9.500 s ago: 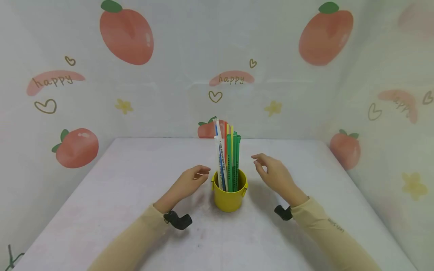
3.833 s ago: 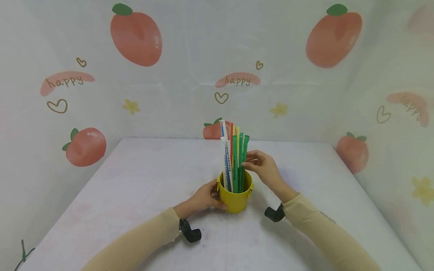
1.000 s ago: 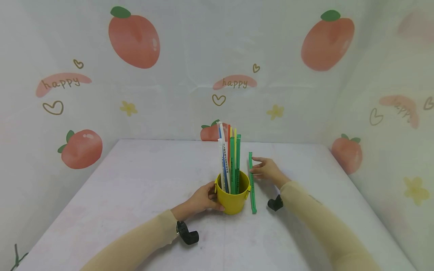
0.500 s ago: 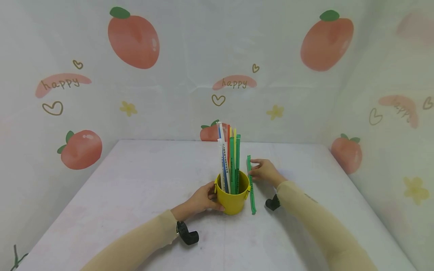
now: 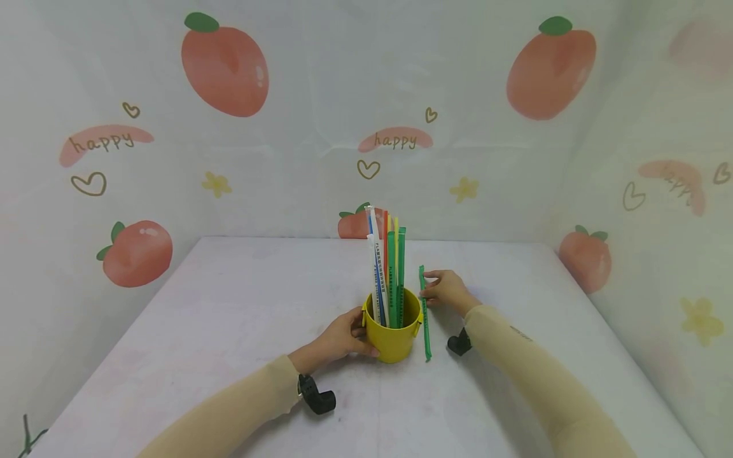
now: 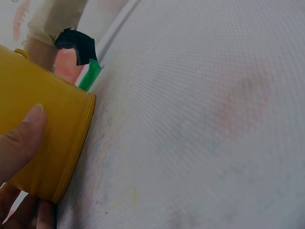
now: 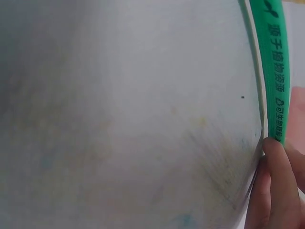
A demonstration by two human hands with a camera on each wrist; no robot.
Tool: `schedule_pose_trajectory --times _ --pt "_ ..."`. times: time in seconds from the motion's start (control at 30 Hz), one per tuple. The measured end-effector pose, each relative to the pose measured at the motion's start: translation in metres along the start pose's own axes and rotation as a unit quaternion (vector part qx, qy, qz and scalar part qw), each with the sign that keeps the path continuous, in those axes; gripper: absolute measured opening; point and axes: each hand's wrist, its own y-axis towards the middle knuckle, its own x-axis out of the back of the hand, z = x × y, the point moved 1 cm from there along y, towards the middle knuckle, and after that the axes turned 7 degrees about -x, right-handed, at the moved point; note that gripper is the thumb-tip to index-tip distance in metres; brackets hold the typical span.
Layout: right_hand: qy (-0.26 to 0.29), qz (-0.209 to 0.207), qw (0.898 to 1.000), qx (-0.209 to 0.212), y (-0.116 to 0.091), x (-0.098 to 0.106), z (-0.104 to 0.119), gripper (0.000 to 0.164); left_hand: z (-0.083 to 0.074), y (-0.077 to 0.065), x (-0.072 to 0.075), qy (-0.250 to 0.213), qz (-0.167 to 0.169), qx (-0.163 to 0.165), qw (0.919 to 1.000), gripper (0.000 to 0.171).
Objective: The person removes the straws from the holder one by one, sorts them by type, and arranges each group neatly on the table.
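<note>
A small yellow bucket (image 5: 390, 343) stands upright on the table. My left hand (image 5: 336, 337) grips its left side, and in the left wrist view the thumb (image 6: 24, 143) lies against its wall. Several paper-wrapped drinking straws (image 5: 378, 273), white and green, stand in it among red, blue and yellow sticks. Just right of the bucket, my right hand (image 5: 449, 290) pinches a single green-wrapped straw (image 5: 426, 327), with printed characters visible on the wrapper (image 7: 275, 71) in the right wrist view. Whether that straw lies fully flat on the table I cannot tell.
A pale cloth covers the table (image 5: 258, 273). Behind and at the sides hangs a white curtain (image 5: 321, 95) printed with fruit and hearts. Black wrist cameras sit on the left wrist (image 5: 316, 395) and the right wrist (image 5: 459, 343).
Over these frames, my left hand took hold of the bucket and my right hand drew a green straw out to its right. In the last second that straw's far end has dipped slightly.
</note>
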Motion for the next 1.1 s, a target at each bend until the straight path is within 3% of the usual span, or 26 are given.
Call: schedule_pose_trajectory --times 1.1 --pt "-0.055 -0.024 0.997 -0.046 0.0023 0.003 -0.0006 0.06 -0.0015 0.0004 -0.0007 0.002 -0.004 -0.004 1.0 0.089"
